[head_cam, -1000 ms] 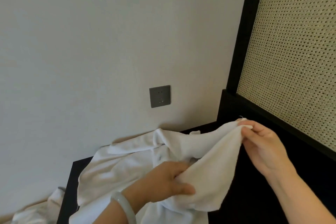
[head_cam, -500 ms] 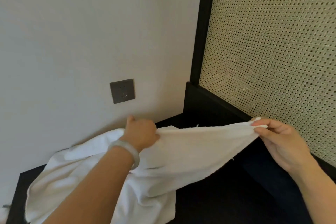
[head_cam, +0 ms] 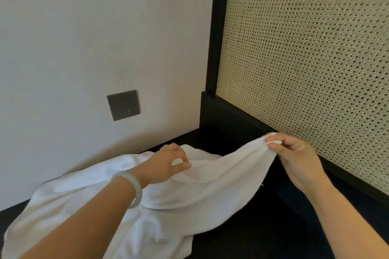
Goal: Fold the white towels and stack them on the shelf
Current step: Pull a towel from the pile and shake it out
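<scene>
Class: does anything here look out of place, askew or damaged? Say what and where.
Nothing damaged. The white towels lie in a rumpled, unfolded heap on the dark surface beside the wall.

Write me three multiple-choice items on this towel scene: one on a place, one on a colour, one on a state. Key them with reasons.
1. The socket sits
A. on the plain wall, left of the woven panel
B. on the woven panel
C. on the dark surface below

2. The bracelet on the left wrist is
A. black
B. pale, milky white
C. red

3. The right hand
A. rests flat, fingers spread
B. hangs empty
C. pinches a raised corner of the towel

Key:
1 A: the grey plate is set in the wall, beside the panel's black frame.
2 B: the bracelet looks whitish and translucent.
3 C: thumb and fingers close on the held-up corner.
</scene>
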The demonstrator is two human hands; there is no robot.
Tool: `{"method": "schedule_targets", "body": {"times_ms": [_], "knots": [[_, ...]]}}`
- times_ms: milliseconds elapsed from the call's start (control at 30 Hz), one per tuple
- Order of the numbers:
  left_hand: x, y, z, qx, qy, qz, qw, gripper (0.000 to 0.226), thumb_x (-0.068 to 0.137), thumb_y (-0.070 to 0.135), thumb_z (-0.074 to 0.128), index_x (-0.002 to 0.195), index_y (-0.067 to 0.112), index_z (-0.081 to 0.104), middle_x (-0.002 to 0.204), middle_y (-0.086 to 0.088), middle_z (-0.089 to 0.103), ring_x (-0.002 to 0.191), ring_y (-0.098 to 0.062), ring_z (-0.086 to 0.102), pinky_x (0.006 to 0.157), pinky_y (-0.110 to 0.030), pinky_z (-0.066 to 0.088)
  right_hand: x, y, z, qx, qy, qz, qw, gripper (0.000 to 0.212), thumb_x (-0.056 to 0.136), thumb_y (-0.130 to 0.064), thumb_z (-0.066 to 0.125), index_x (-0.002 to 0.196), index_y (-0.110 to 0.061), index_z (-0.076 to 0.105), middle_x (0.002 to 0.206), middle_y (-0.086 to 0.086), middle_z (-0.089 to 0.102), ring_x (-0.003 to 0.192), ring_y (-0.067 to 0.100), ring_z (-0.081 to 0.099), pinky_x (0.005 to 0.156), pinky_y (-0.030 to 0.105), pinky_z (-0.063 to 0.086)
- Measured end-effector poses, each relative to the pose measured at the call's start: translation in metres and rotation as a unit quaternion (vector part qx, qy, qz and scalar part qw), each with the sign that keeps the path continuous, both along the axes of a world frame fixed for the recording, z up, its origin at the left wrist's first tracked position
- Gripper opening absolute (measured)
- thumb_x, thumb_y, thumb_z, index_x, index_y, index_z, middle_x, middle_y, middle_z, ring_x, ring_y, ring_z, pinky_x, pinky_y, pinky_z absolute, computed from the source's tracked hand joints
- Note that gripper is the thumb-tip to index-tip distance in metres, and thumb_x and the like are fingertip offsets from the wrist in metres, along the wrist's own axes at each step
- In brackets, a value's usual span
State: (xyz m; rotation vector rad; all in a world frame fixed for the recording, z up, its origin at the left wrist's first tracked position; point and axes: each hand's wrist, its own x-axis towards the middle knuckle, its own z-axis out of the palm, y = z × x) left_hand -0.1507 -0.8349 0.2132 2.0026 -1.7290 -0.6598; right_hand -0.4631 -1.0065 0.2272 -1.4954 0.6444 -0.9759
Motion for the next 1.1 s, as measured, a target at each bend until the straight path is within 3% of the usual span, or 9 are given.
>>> {"method": "schedule_targets", "body": {"times_ms": [100,200,333,433,500,633,733,900,1100], "knots": [[-0.03,-0.016,0.005,-0.05,0.05,-0.047,0.996,0.025,0.102,0.038,0.045,0.12,0.031,0.061,0.141,0.017,0.045,0.13,0.001,0.037,0.107,-0.019,0.027,0.008,0.007,0.004,-0.003,-0.006,0.024,1.0,0.012,0.084,-0.011,0.068,0.092,-0.012,0.077,0.11,0.005,0.072,0.11,0.015,0.065,0.096,0.032,0.044],[-0.055,-0.03,0.013,-0.02,0.105,-0.092,0.99,0.026,0.104,0.026,0.044,0.125,0.03,0.058,0.137,0.014,0.054,0.124,0.002,0.045,0.103,-0.019,0.033,0.01,0.009,0.01,-0.006,-0.015,0.057,0.998,0.017,0.078,-0.02,0.07,0.092,-0.011,0.077,0.112,0.008,0.071,0.111,0.019,0.064,0.093,0.028,0.049],[-0.069,-0.042,0.024,-0.032,0.172,-0.106,0.979,0.025,0.092,0.024,0.067,0.111,0.036,0.056,0.113,0.015,0.064,0.107,0.002,0.06,0.097,-0.026,0.049,0.008,0.011,0.017,-0.026,-0.02,0.076,0.997,0.015,0.078,-0.017,0.07,0.09,-0.01,0.077,0.11,0.01,0.071,0.11,0.02,0.065,0.09,0.021,0.052],[-0.069,-0.044,0.035,-0.095,0.124,-0.082,0.984,0.019,0.086,0.032,0.072,0.091,0.039,0.056,0.094,0.013,0.065,0.084,0.005,0.06,0.077,-0.02,0.05,0.004,0.01,0.018,-0.036,-0.002,0.05,0.998,0.015,0.078,-0.019,0.071,0.09,-0.011,0.077,0.111,0.008,0.07,0.109,0.02,0.064,0.095,0.03,0.048],[-0.061,-0.044,0.043,-0.122,0.133,-0.067,0.981,0.023,0.087,0.026,0.072,0.079,0.03,0.052,0.091,0.007,0.066,0.083,0.002,0.062,0.078,-0.024,0.052,0.001,0.01,0.017,-0.043,0.007,0.035,0.998,0.015,0.078,-0.019,0.071,0.09,-0.013,0.077,0.109,0.006,0.071,0.107,0.018,0.064,0.096,0.035,0.044],[-0.051,-0.035,0.058,-0.011,0.246,-0.091,0.965,0.023,0.094,0.025,0.063,0.075,0.026,0.051,0.086,0.008,0.068,0.082,-0.008,0.064,0.079,-0.027,0.052,0.002,0.011,0.017,-0.042,0.014,0.017,0.999,0.011,0.082,-0.013,0.07,0.089,-0.014,0.078,0.11,0.003,0.071,0.109,0.019,0.063,0.095,0.034,0.043],[-0.048,-0.032,0.061,0.026,0.279,-0.085,0.956,0.007,0.1,0.026,0.053,0.093,0.025,0.056,0.092,0.005,0.066,0.085,-0.013,0.059,0.082,-0.03,0.049,0.007,0.013,0.022,-0.041,-0.001,0.03,0.999,0.012,0.079,-0.015,0.07,0.087,-0.012,0.077,0.112,0.006,0.07,0.111,0.024,0.061,0.094,0.034,0.044],[-0.039,-0.023,0.058,-0.021,0.243,-0.114,0.963,0.016,0.095,0.014,0.062,0.101,0.022,0.05,0.081,0.013,0.063,0.081,-0.005,0.058,0.087,-0.026,0.047,0.014,0.015,0.031,-0.028,-0.037,0.034,0.998,0.014,0.075,-0.016,0.069,0.086,-0.012,0.078,0.109,0.007,0.071,0.109,0.017,0.062,0.094,0.03,0.044],[-0.026,-0.005,0.034,-0.027,0.001,-0.116,0.993,0.027,0.09,0.017,0.062,0.087,0.033,0.041,0.091,0.01,0.054,0.08,-0.005,0.053,0.074,-0.029,0.05,0.015,0.011,0.038,-0.018,-0.087,0.012,0.996,0.012,0.077,-0.014,0.068,0.084,-0.015,0.079,0.102,0.007,0.07,0.102,0.017,0.062,0.087,0.019,0.052]]}}
